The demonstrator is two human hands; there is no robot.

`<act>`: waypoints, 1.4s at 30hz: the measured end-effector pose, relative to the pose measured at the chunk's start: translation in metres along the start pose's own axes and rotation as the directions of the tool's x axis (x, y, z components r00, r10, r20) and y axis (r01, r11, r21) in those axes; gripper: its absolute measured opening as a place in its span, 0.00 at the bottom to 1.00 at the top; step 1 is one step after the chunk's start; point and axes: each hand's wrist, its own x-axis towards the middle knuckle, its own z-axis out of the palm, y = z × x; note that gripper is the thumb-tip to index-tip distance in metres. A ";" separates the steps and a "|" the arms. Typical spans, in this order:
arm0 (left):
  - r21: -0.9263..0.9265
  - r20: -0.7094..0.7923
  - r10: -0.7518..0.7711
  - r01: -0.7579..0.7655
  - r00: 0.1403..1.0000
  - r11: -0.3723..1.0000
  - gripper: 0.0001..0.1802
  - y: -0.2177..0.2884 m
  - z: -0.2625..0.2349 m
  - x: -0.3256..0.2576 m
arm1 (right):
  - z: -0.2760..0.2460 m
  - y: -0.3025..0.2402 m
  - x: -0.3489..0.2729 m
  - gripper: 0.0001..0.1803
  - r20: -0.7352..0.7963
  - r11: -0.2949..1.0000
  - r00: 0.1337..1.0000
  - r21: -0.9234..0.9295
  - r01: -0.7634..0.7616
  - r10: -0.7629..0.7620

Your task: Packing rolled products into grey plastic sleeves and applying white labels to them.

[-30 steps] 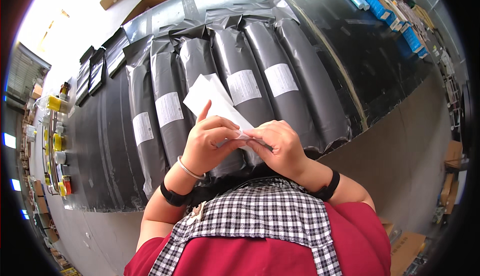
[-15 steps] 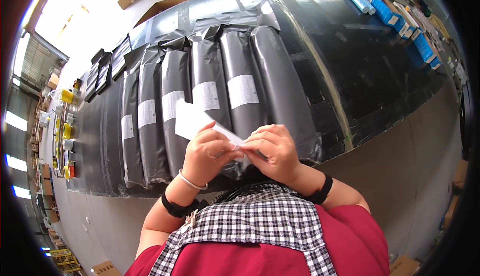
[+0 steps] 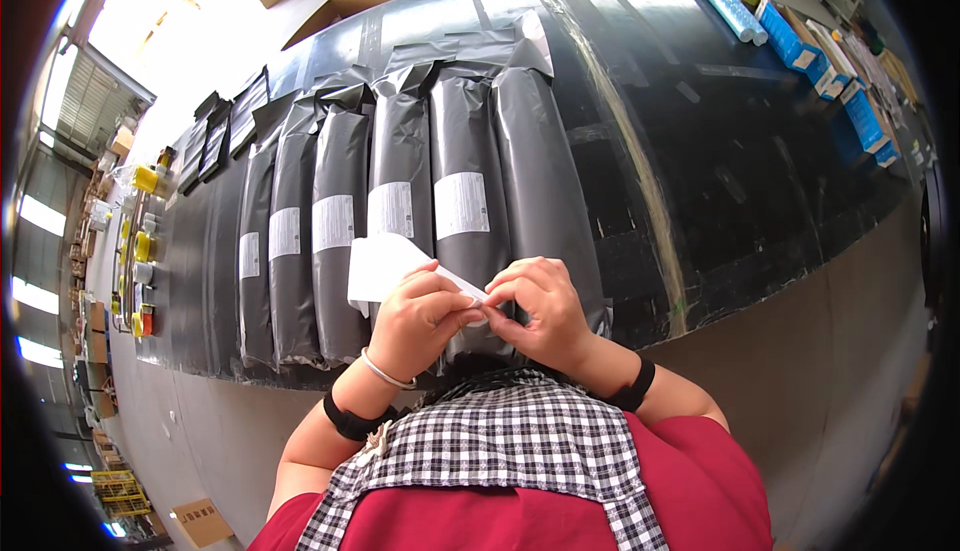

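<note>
A white paper label, slightly bent, shows its plain side above the near ends of the black parcels. My left hand pinches it between thumb and fingers, so part of it is hidden. At the same corner my right hand has thumb and fingertips pinched together, touching my left fingertips. Beneath lie several long black plastic parcels side by side. The rightmost parcel shows a bare black top, while the parcel beside it bears a white printed label.
The black table carries a strip of worn tape right of the parcels. Blue boxes and a pale blue roll lie at the far right. Folded black bags and yellow tape rolls are at the left.
The view has shifted slightly, so the parcels appear lower. Both hands stay at the label's corner; the right fingers are a little more lifted and bent.
</note>
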 end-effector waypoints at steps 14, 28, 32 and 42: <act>-0.040 0.081 -0.066 0.070 0.994 0.997 0.11 -0.054 -0.002 0.028 | 0.018 0.030 0.038 0.09 0.037 0.999 0.999 -0.035 -0.038 0.040; 0.355 -0.148 -0.204 0.244 0.968 0.902 0.19 -0.104 -0.078 0.026 | -0.070 0.072 0.057 0.07 -0.017 0.922 0.924 -0.059 -0.382 0.382; -0.214 0.261 0.000 0.058 0.965 0.975 0.25 -0.051 -0.015 0.090 | -0.043 0.051 0.091 0.08 0.355 0.987 0.921 -0.089 -0.136 0.160; -0.474 0.401 -0.363 0.530 0.841 0.703 0.10 -0.095 0.045 0.104 | -0.071 0.092 0.055 0.48 -0.084 0.806 0.826 0.295 -0.513 0.557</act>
